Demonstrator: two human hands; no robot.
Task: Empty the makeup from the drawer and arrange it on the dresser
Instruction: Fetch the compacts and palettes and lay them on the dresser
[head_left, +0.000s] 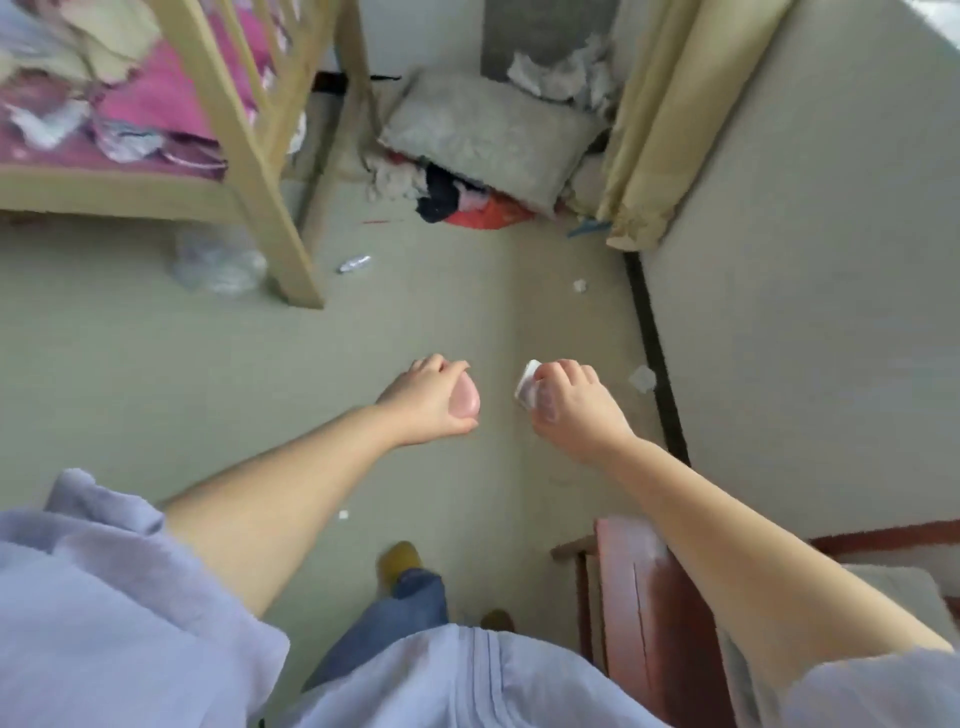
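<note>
Left hand (434, 402) curls round a pink jar (465, 402) and right hand (569, 405) round a white-capped jar (530, 389), both over bare floor; no dresser or drawer identifiable, perhaps the red furniture (639, 613) at five o'clock; keep both grips snug, carry level.

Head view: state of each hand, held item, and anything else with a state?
left hand: curled around a pink item, held over the floor
pink item: gripped, partly hidden, type unclear
right hand: curled around a clear container
clear container: held, white cap on, tilted
curtain: bunched against the wall
red-brown furniture: only an edge in view, open or shut unclear
</note>
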